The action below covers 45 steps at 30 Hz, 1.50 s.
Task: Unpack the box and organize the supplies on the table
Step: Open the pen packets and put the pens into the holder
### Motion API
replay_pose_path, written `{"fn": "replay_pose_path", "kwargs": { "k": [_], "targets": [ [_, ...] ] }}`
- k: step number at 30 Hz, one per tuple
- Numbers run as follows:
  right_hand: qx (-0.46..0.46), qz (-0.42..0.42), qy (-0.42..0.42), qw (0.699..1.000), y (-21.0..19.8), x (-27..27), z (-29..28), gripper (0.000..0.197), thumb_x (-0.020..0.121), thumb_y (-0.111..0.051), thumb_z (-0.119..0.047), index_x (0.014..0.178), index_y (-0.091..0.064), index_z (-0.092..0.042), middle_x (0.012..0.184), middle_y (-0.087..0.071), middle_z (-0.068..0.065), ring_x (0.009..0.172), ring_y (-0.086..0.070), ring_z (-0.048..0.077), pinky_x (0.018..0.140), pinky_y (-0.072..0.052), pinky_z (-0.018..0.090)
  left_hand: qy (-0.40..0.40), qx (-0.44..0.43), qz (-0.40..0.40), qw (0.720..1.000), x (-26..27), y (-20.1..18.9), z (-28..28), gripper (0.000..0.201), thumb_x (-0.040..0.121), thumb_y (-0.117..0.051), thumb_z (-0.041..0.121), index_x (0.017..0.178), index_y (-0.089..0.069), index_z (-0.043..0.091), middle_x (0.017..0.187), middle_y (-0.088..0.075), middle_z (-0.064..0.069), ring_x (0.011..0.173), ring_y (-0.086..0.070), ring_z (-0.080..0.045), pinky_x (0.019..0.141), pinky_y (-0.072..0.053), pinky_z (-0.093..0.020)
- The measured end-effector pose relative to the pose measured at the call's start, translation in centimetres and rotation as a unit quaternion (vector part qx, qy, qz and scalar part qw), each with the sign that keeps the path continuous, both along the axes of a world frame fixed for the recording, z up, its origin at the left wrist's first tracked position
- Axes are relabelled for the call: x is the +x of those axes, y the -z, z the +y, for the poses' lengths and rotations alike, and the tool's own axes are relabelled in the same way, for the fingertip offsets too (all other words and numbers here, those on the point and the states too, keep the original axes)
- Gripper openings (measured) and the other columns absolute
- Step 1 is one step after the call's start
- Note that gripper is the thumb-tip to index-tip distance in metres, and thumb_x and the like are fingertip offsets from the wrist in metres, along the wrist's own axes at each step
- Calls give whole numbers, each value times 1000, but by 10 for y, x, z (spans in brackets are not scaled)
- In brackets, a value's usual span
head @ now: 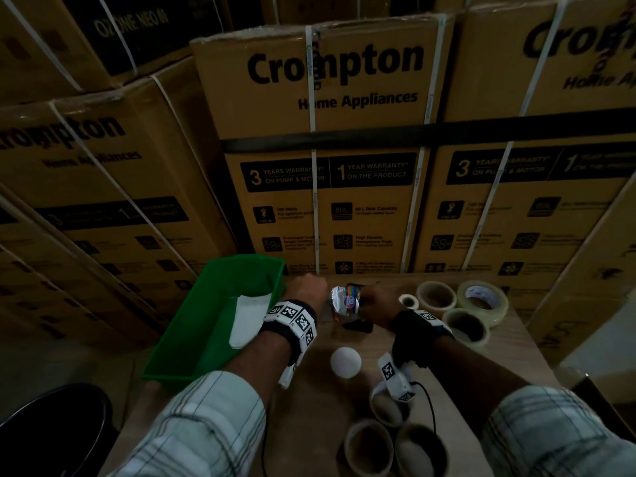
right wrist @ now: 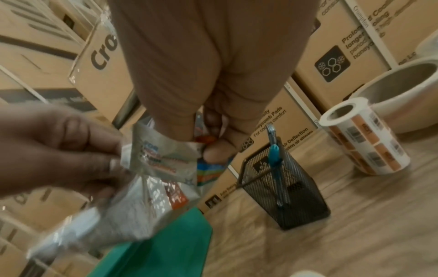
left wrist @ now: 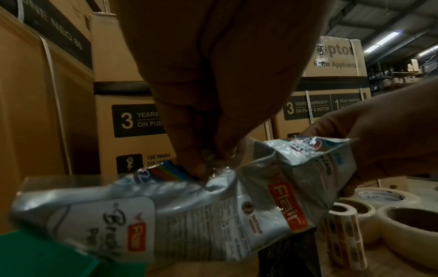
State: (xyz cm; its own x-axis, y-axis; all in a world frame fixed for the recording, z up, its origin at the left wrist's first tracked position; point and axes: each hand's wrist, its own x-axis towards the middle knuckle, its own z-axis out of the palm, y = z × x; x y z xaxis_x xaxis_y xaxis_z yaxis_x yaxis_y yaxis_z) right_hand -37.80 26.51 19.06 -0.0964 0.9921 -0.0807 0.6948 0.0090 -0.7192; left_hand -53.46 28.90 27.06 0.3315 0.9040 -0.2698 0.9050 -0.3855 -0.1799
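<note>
A crumpled silver Flair pen packet (head: 346, 301) (left wrist: 189, 215) (right wrist: 151, 187) hangs above the table between both hands. My left hand (head: 309, 287) (left wrist: 208, 166) pinches its plastic near the middle. My right hand (head: 373, 299) (right wrist: 208, 144) pinches its open top end, where coloured contents show. Just under the packet stands a black mesh pen holder (head: 358, 327) (left wrist: 291, 253) (right wrist: 284, 187) with a blue pen (right wrist: 275, 155) in it. The green bin (head: 213, 321) (right wrist: 166, 243) lies at the left with white paper (head: 247, 318) inside.
Tape rolls (head: 481, 301) (left wrist: 414, 234) and a label roll (head: 407, 300) (right wrist: 365, 136) stand at the back right. A white ball (head: 346, 362) and more tape rolls (head: 368, 445) lie near me. Stacked cartons (head: 344, 149) wall the far edge. A dark round object (head: 58, 428) sits low left.
</note>
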Motion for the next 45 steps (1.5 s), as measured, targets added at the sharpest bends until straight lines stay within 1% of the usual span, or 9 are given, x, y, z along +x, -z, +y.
{"fn": "replay_pose_path", "kwargs": {
  "k": [7,10,13,16,20,33,37,41,45],
  "targets": [
    [3,89,33,995,-22,35,0,11,85,-66,-7,92,-72,-13,82,-67,-13,76,-61,-3,70,-50,20,-18,-6,-21,1000,-10,3,12,32,97,-39,4,119,-62,2,125,-62,-18,115,-61,-33,93,-51,-40],
    [17,74,87,993,-43,62,5,24,85,-63,-2,74,-67,-22,71,-66,-10,71,-63,9,74,-53,36,-24,-7,-25,999,-14,6,15,34,95,-40,2,121,-62,5,126,-62,-18,115,-61,-34,93,-51,-40],
    [69,44,186,979,-62,83,10,10,86,-61,-6,78,-68,-7,76,-65,9,78,-62,26,76,-54,40,-30,-9,-20,999,-15,10,14,34,94,-41,1,122,-62,4,127,-61,-17,115,-61,-33,92,-51,-40],
    [104,-20,220,970,-65,82,13,11,85,-60,-11,88,-71,-10,85,-65,2,83,-60,17,71,-43,26,-36,-8,-29,999,-14,14,13,32,95,-44,2,120,-63,4,125,-62,-17,115,-61,-32,91,-51,-39],
    [42,-93,167,981,-42,58,23,14,83,-60,-11,90,-73,-11,93,-71,6,90,-65,22,74,-51,30,-39,-8,-35,999,-15,17,14,30,95,-44,3,117,-64,4,122,-64,-16,113,-62,-31,90,-51,-38],
    [-61,-147,97,983,-17,27,50,18,92,-53,-11,97,-69,-2,103,-67,14,103,-63,28,73,-44,27,-26,4,-17,1000,-18,23,16,29,96,-44,6,116,-65,6,119,-65,-16,110,-64,-31,89,-53,-38],
    [-78,-171,120,975,-11,30,53,33,89,-59,-9,121,-60,-7,125,-60,14,117,-56,29,90,-47,32,-32,7,-17,999,-19,23,15,28,95,-46,4,114,-66,6,117,-66,-15,108,-65,-31,88,-54,-39],
    [-41,-181,150,971,0,31,46,32,86,-60,-11,118,-62,-9,123,-59,15,112,-57,31,90,-48,35,-35,4,-20,999,-17,22,13,28,92,-49,2,113,-66,6,117,-66,-16,107,-65,-33,88,-54,-40],
    [15,-52,166,985,1,25,34,17,87,-53,-6,96,-65,-13,96,-65,7,89,-62,23,75,-51,31,-31,-3,-7,999,-10,16,10,29,94,-46,3,116,-64,5,121,-64,-16,111,-63,-32,90,-53,-39]
  ]
}}
